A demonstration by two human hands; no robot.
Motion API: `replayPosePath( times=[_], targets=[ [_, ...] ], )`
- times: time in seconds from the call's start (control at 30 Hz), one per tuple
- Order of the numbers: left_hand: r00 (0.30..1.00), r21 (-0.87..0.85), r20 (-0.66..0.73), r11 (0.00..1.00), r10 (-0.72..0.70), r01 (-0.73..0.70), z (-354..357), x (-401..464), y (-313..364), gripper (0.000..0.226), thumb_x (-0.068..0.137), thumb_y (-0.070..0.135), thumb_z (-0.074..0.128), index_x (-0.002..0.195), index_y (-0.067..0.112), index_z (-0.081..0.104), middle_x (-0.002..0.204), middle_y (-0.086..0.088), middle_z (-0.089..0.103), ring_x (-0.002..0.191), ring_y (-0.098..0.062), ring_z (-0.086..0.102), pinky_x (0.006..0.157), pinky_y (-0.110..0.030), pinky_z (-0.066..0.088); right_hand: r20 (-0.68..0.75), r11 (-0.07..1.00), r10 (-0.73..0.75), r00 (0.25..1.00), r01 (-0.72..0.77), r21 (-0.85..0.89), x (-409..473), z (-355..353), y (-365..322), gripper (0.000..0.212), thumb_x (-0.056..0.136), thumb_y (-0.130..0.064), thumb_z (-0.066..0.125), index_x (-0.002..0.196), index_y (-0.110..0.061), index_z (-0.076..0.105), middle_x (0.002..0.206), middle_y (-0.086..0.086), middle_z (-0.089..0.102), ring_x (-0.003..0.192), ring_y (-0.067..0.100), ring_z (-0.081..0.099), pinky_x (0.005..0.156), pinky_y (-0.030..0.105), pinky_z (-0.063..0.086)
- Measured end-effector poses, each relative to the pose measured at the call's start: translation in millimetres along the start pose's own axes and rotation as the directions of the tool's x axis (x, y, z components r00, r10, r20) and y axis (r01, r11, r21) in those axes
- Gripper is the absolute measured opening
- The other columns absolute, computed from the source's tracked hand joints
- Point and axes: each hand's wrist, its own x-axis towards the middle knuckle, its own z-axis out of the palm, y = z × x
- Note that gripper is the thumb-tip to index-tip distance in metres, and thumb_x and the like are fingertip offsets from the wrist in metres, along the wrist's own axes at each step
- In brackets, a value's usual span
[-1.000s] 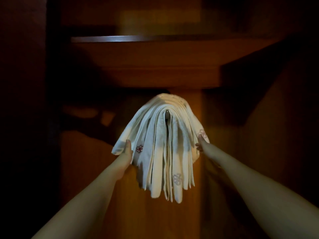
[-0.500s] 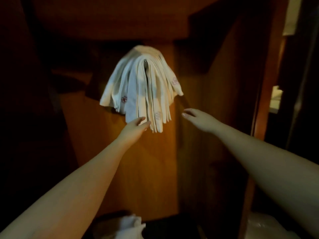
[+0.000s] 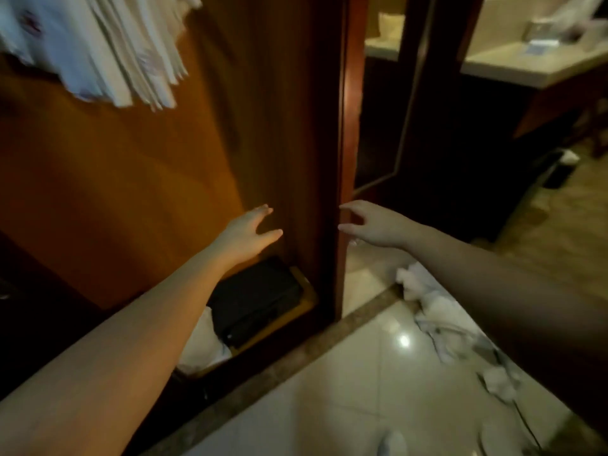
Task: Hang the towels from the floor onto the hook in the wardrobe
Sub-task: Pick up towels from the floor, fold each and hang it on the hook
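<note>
Several white towels (image 3: 98, 51) hang in a bundle at the top left inside the wardrobe; the hook itself is out of view. More white towels (image 3: 441, 320) lie crumpled on the tiled floor at the lower right, partly behind my right forearm. My left hand (image 3: 245, 235) is empty with relaxed fingers, low in front of the wardrobe's inner side panel. My right hand (image 3: 375, 222) is empty too, fingers spread, just right of the wardrobe's front edge. Neither hand touches a towel.
The wardrobe side panel (image 3: 342, 133) stands between my hands. A black case (image 3: 256, 301) and a white bag (image 3: 200, 343) lie on the wardrobe floor. A pale counter (image 3: 526, 64) is at the far right, with a dark bin (image 3: 559, 169) below.
Both hands have let go of the hanging towels and dropped down. The view has swung down and right, so the hung bundle slid to the top left and the floor towels appeared.
</note>
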Motion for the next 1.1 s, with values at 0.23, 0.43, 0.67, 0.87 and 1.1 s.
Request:
replayPosePath(
  times=[0.23, 0.43, 0.67, 0.87, 1.1],
  targets=[
    [0.968, -0.127, 0.246, 0.989, -0.048, 0.081, 153.5, 43.7, 57.4, 0.065, 0.095, 0.053, 0.059, 0.152, 0.036, 0.034, 0.159, 0.013, 0.032, 0.145, -0.015, 0.033, 0.110, -0.035, 0.032, 0.013, 0.958, 0.264, 0.964, -0.264, 0.112, -72.9, 42.8, 154.6, 0.058, 0.100, -0.043, 0.057, 0.151, -0.019, 0.043, 0.155, 0.003, 0.044, 0.141, 0.022, 0.041, 0.102, 0.020, 0.025],
    [0.906, -0.150, 0.422, 0.984, -0.027, 0.099, 273.6, 109.9, 134.1, 0.063, 0.095, 0.046, 0.063, 0.152, 0.031, 0.040, 0.154, 0.011, 0.041, 0.142, -0.017, 0.040, 0.108, -0.030, 0.037, 0.142, 0.829, 0.480, 0.866, -0.500, 0.251, -118.2, 69.2, 307.2, 0.060, 0.101, -0.043, 0.058, 0.152, -0.018, 0.042, 0.159, 0.002, 0.040, 0.143, 0.022, 0.039, 0.105, 0.026, 0.028],
    [0.805, -0.047, 0.587, 0.989, -0.086, 0.140, 402.8, 173.7, 215.2, 0.066, 0.094, 0.053, 0.060, 0.153, 0.032, 0.038, 0.159, 0.004, 0.037, 0.142, -0.020, 0.040, 0.106, -0.029, 0.033, 0.310, 0.660, 0.632, 0.711, -0.703, 0.267, -167.8, 92.5, 444.2, 0.058, 0.100, -0.044, 0.057, 0.150, -0.018, 0.046, 0.154, 0.007, 0.046, 0.140, 0.025, 0.043, 0.112, 0.035, 0.034],
    [0.708, 0.055, 0.693, 0.989, -0.136, 0.136, 496.9, 210.0, 246.5, 0.065, 0.092, 0.054, 0.061, 0.150, 0.031, 0.041, 0.158, -0.003, 0.039, 0.142, -0.024, 0.040, 0.113, -0.032, 0.033, 0.431, 0.492, 0.711, 0.555, -0.831, 0.259, -198.8, 121.8, 531.2, 0.057, 0.100, -0.046, 0.054, 0.150, -0.018, 0.045, 0.153, 0.007, 0.047, 0.138, 0.025, 0.046, 0.109, 0.035, 0.036],
    [0.609, 0.093, 0.778, 0.987, -0.152, 0.127, 616.4, 273.1, 258.3, 0.059, 0.098, 0.044, 0.058, 0.150, 0.022, 0.042, 0.156, -0.005, 0.042, 0.139, -0.024, 0.043, 0.100, -0.029, 0.035, 0.513, 0.325, 0.762, 0.396, -0.918, 0.227, -201.2, 166.7, 630.8, 0.056, 0.101, -0.045, 0.051, 0.150, -0.017, 0.045, 0.152, 0.008, 0.047, 0.135, 0.026, 0.048, 0.110, 0.036, 0.038]
  ],
)
